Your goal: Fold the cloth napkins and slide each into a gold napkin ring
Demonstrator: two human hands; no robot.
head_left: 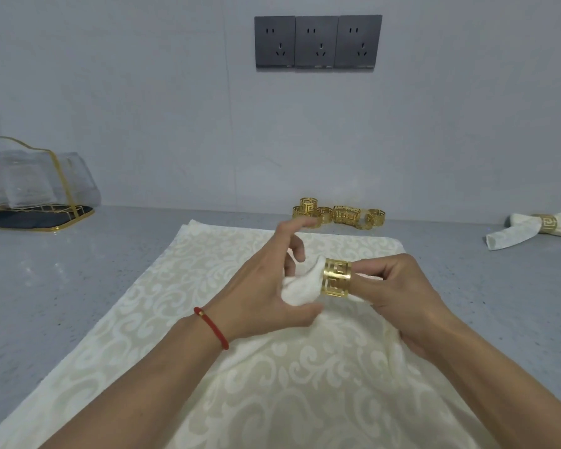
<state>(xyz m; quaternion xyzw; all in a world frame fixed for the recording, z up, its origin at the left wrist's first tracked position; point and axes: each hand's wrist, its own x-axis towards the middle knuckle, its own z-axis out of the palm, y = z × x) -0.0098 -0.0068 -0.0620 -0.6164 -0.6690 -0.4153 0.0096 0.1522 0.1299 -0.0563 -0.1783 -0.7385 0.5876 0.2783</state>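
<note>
Spread under both my forearms, the cream damask napkin (182, 319) lies flat on the grey desk (62, 270), and its middle is gathered up into a peak between my hands. My left hand (266, 296) pinches the bunched tip of that cloth between thumb and the lower fingers (300, 251), while the index finger sticks up loose above it. My right hand (399, 286) grips the gold napkin ring (336, 278), thumb on top and fingers curled beneath, with the cloth tip poking out of the ring's left opening toward my left hand. More of the gathered cloth runs out of the ring's right side under my right palm. A red cord bracelet (212, 327) sits round my left wrist. Beyond my hands, near the wall, a cluster of spare gold rings (337, 213) rests on the desk, some touching one another. Far to the right, a finished napkin (515, 234) lies rolled and threaded through its own gold ring (548, 224). At the far left stands a clear glass holder with gold edging (36, 183) on a dark tray with a gold rim (46, 218). Three dark grey wall sockets (318, 42) sit side by side on the pale wall above.
</note>
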